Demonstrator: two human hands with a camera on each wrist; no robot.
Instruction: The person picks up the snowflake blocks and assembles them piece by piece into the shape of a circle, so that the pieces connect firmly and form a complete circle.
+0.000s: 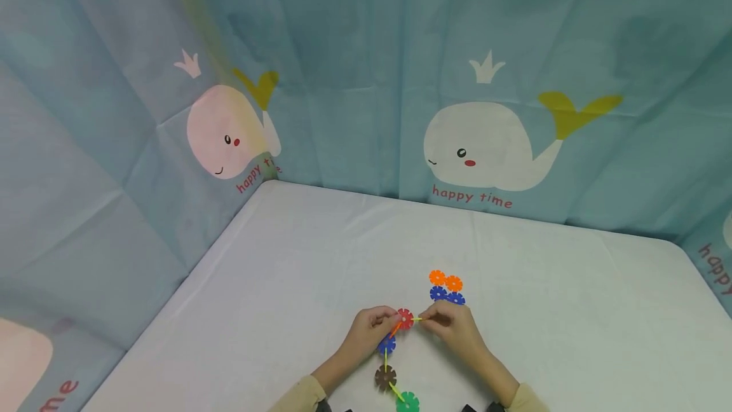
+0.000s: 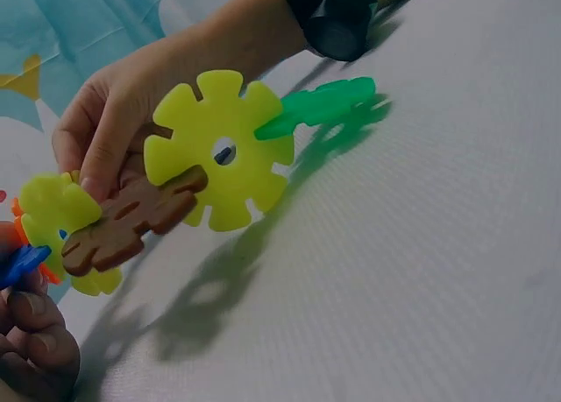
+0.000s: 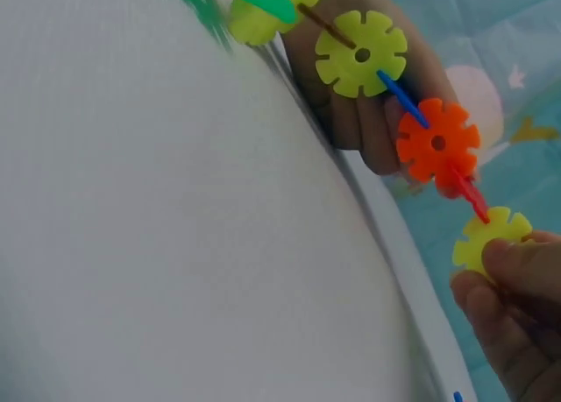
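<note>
A chain of notched plastic snowflake discs, slotted edge into edge, runs between both hands. My left hand (image 1: 366, 330) grips the chain around the orange disc (image 3: 438, 130) and red disc (image 1: 405, 318). With thumb and finger, my right hand (image 1: 454, 329) pinches a yellow disc (image 3: 480, 240), which meets the red disc's edge. Below the left hand the chain continues through a blue disc (image 1: 387, 344), a yellow disc (image 2: 193, 130), a brown disc (image 1: 386, 377) and a green disc (image 1: 408, 402). The left fingertips are partly hidden behind the discs in the right wrist view.
Loose orange discs (image 1: 437, 278) and blue discs (image 1: 438, 293) lie on the white tabletop (image 1: 274, 285) just beyond the right hand, which partly covers the blue ones. A blue curtain (image 1: 343, 113) printed with whales stands behind the table and along its left side.
</note>
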